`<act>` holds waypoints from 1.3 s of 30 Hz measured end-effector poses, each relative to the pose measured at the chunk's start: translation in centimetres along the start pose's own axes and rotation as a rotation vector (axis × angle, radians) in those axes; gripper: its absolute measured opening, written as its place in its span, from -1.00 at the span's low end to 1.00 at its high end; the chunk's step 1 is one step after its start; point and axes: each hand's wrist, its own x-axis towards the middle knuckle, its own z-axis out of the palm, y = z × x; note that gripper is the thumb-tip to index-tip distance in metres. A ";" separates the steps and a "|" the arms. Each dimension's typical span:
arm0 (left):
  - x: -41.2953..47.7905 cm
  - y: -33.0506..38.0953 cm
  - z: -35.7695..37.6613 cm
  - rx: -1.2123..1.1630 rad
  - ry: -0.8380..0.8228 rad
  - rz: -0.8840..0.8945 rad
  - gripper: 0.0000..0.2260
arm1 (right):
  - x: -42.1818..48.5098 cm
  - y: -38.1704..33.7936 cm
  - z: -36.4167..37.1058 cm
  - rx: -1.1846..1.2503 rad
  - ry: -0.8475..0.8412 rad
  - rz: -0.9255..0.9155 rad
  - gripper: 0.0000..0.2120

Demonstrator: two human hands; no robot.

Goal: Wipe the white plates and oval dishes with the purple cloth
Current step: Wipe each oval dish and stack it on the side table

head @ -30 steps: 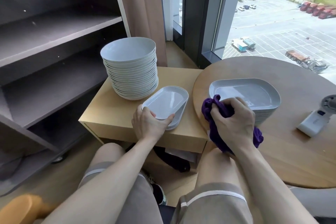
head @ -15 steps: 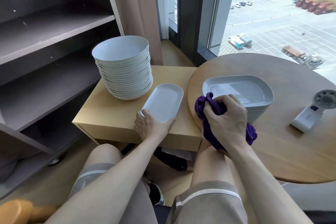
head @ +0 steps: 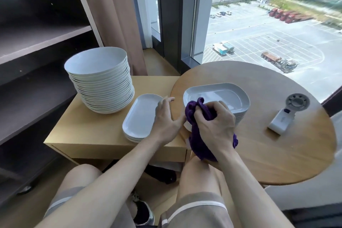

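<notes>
A tall stack of round white plates point(head: 100, 79) stands on the low wooden cabinet point(head: 88, 135). Beside it lies a short stack of narrow oval dishes point(head: 138, 116). A stack of wider oval dishes point(head: 216, 96) sits on the round wooden table point(head: 277, 144). My right hand point(head: 214, 126) grips the bunched purple cloth point(head: 199, 140) at the near edge of that wider stack. My left hand point(head: 166, 120) is open with fingers spread, over the right edge of the narrow dishes, its thumb towards the cloth.
A white handheld fan point(head: 286, 114) lies on the table's right side. Dark empty shelves point(head: 37, 46) fill the left. A curtain point(head: 114, 15) and a tall window point(head: 268, 24) are behind. My knees sit below the cabinet's front edge.
My left hand let go of the narrow oval dish, which now lies on its stack, and moved right towards the cloth. My right hand with the cloth stayed by the wider dishes.
</notes>
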 end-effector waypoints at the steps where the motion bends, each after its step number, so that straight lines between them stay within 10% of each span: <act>1: 0.4 0.9 0.2 -0.018 -0.045 0.036 -0.37 | 0.3 0.2 -0.2 0.011 0.019 0.024 -0.86; 11: 4.6 4.0 1.3 0.263 -0.344 0.103 0.23 | 2.7 2.1 -2.9 0.086 0.262 0.285 -0.82; 39: 5.8 2.8 1.0 0.251 -0.496 0.056 0.17 | 7.6 -1.0 -3.4 -0.059 0.291 0.046 -0.85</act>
